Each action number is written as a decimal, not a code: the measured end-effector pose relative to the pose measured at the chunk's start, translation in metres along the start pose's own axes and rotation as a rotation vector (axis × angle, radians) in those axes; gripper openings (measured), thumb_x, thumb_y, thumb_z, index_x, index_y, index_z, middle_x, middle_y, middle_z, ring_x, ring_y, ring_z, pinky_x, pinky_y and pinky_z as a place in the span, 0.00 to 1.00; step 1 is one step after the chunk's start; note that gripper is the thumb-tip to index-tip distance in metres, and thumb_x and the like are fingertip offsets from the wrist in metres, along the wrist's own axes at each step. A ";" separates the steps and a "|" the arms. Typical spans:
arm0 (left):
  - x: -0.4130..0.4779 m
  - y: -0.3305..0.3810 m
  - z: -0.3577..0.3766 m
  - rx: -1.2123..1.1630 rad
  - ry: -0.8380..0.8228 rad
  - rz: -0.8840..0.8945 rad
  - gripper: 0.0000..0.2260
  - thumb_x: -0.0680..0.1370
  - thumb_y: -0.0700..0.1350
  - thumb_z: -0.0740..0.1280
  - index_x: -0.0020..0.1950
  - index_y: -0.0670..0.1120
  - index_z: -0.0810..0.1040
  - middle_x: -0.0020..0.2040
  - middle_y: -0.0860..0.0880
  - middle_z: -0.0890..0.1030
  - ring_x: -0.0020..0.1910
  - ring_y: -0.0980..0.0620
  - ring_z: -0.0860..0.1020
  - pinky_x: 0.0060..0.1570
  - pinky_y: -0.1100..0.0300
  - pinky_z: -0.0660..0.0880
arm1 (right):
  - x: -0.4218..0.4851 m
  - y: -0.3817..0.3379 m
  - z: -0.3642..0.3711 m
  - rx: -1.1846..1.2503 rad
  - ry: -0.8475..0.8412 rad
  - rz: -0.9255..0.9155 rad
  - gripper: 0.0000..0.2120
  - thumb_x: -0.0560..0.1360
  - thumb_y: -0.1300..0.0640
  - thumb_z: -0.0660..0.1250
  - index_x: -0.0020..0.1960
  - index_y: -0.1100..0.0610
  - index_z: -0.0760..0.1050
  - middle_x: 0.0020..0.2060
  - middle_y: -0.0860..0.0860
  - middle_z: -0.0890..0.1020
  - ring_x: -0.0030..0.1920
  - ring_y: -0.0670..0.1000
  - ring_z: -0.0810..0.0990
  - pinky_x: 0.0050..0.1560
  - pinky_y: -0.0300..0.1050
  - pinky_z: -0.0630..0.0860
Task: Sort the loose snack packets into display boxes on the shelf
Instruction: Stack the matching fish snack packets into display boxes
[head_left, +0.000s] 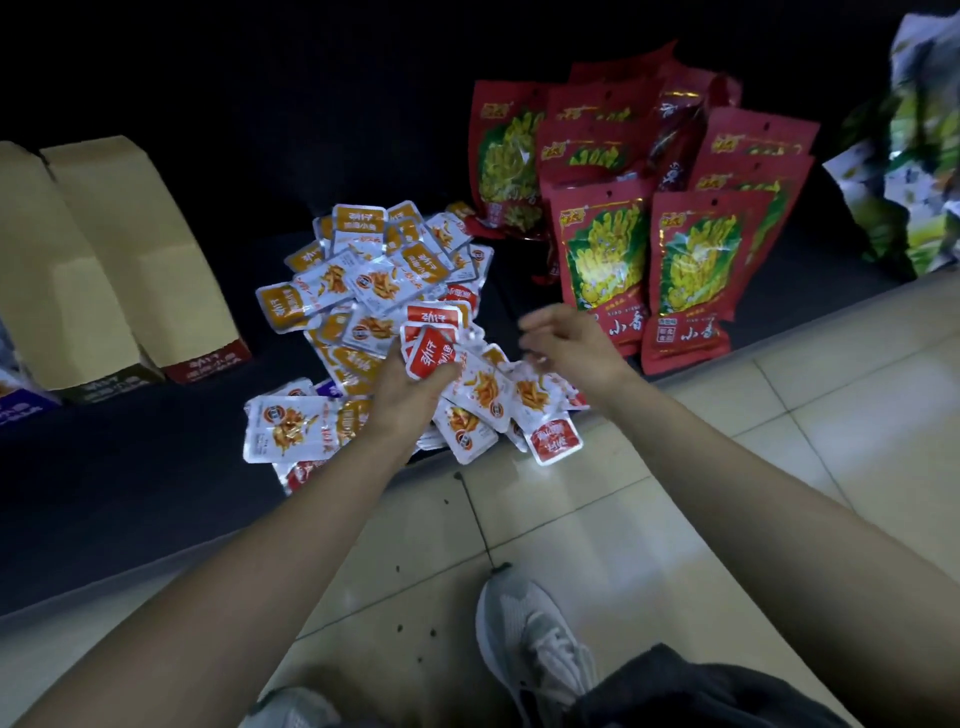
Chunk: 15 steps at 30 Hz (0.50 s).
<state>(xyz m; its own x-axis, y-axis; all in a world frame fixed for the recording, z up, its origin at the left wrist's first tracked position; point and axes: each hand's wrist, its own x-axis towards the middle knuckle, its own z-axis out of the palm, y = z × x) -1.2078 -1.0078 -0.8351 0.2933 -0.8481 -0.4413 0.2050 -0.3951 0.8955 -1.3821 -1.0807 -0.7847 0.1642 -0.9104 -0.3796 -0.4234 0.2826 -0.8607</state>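
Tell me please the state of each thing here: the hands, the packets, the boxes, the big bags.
packet pile: loose, orange and red mixed, on the shelf.
left hand: grips a small stack of red packets.
right hand: over the pile, blurred; grip unclear.
display boxes: left of the pile, contents hidden.
red bags: upright, leaning in rows.

glossy foil snack packets, matt cardboard display boxes, smooth floor tiles

Pale floor tiles (speckled) — dim light
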 end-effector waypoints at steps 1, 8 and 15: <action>0.002 -0.002 0.003 0.016 0.012 -0.011 0.19 0.75 0.39 0.72 0.65 0.43 0.74 0.57 0.44 0.81 0.56 0.45 0.79 0.59 0.47 0.76 | 0.001 0.012 -0.012 -0.139 0.139 0.041 0.03 0.76 0.66 0.64 0.48 0.59 0.74 0.40 0.55 0.78 0.37 0.51 0.78 0.39 0.47 0.77; 0.007 -0.006 0.006 0.028 0.019 -0.029 0.20 0.75 0.40 0.72 0.66 0.46 0.73 0.57 0.46 0.80 0.55 0.45 0.79 0.57 0.47 0.77 | -0.028 0.059 -0.021 0.055 -0.029 0.713 0.23 0.73 0.52 0.73 0.64 0.58 0.70 0.53 0.55 0.79 0.49 0.55 0.79 0.44 0.51 0.80; 0.009 0.000 -0.019 -0.011 0.034 0.001 0.22 0.75 0.41 0.72 0.67 0.45 0.71 0.53 0.50 0.80 0.51 0.52 0.79 0.46 0.58 0.76 | -0.016 0.035 -0.002 0.190 0.091 0.591 0.19 0.73 0.71 0.70 0.63 0.70 0.73 0.41 0.60 0.81 0.32 0.53 0.81 0.24 0.41 0.78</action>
<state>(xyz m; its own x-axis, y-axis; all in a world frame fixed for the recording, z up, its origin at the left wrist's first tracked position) -1.1870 -1.0086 -0.8403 0.3248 -0.8359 -0.4424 0.2146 -0.3904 0.8953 -1.4016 -1.0573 -0.8081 -0.1291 -0.6035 -0.7869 -0.2527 0.7873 -0.5624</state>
